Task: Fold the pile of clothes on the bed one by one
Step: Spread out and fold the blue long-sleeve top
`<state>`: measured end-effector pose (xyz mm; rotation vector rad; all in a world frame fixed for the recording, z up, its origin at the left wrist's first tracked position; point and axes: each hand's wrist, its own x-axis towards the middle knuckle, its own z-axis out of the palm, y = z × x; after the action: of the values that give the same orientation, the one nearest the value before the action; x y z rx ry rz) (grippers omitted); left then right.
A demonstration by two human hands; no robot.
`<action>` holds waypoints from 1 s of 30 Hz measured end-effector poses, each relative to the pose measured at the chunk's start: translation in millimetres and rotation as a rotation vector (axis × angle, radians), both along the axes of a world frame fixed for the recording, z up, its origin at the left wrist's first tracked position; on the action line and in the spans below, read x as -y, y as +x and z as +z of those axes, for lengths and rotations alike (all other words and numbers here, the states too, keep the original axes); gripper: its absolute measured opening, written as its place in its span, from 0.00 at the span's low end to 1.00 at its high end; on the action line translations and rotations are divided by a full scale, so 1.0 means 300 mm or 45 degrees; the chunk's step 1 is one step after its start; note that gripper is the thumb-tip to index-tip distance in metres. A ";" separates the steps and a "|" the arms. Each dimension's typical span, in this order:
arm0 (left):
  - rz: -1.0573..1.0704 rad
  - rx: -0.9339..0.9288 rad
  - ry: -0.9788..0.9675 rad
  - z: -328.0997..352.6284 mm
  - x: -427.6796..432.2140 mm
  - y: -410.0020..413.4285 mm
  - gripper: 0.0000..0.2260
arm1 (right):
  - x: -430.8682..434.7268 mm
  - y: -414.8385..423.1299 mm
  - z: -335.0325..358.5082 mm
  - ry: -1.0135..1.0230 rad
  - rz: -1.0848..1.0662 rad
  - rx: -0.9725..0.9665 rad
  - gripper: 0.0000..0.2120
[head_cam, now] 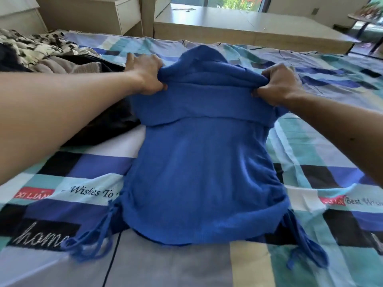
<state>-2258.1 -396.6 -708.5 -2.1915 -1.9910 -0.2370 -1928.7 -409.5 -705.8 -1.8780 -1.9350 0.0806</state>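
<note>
— Nearest the camera, what is seen at the bottom of the frame?

— Patchwork bedding (62, 170) in blue, teal, black and cream squares is spread over the bed, with printed words such as "home" and "Wishes To" at lower left. On it, at lower centre, the hem of a blue knitted top (199, 183) is laid flat, and loose drawstrings (91, 239) are trailed from both of its gathered sides.

— Where is the top held?

— Its far part is lifted off the bed in the middle of the frame, and a band of it is doubled back over the body. The left hand (145, 73) is clamped on the left corner of that fold, and the right hand (277, 83) is clamped on the right corner; both grips are closed on the cloth, fingers curled over, thumbs beneath.

— And beyond that?

— At the left edge, under the left forearm, a pile of clothes (51, 59) is heaped: dark pieces, a grey one, and a black-and-white patterned one at upper left. Past the bed, pale wooden furniture (128, 15) is seen along the top, with a window (232, 2) at upper right.
</note>
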 end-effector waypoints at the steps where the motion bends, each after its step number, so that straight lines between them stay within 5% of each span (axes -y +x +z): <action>1: -0.078 0.041 0.007 0.011 0.037 -0.020 0.13 | 0.027 0.005 0.009 0.025 0.066 0.001 0.08; 5: -0.404 0.311 -0.032 0.019 0.248 -0.085 0.11 | 0.202 0.041 -0.014 0.133 0.327 0.021 0.09; 10: -0.674 0.217 -0.066 -0.045 0.527 -0.103 0.08 | 0.471 0.090 -0.089 0.089 0.526 -0.004 0.10; 15: -0.769 -0.046 -0.572 -0.171 0.738 -0.111 0.06 | 0.654 0.152 -0.177 -0.801 0.692 0.434 0.17; 19: -0.637 -0.004 -1.049 -0.161 0.788 -0.122 0.15 | 0.674 0.186 -0.115 -1.316 0.772 0.296 0.21; 22: -0.538 0.324 -1.027 -0.140 0.775 -0.104 0.16 | 0.620 0.203 -0.138 -0.791 0.587 -0.001 0.23; 25: -0.374 0.574 -0.484 -0.172 0.692 -0.089 0.10 | 0.532 0.200 -0.212 -0.345 0.229 -0.443 0.11; 27: -0.094 0.596 -0.231 -0.215 0.612 -0.084 0.15 | 0.484 0.196 -0.253 -0.335 0.029 -0.610 0.21; 30: 0.340 1.029 -0.364 -0.274 0.524 -0.057 0.29 | 0.469 0.185 -0.305 -0.455 -0.121 -0.760 0.38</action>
<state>-2275.2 -553.7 -790.8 -2.1424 -2.8505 -0.9831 -1873.2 -550.1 -797.3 -1.8640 -1.4803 0.9005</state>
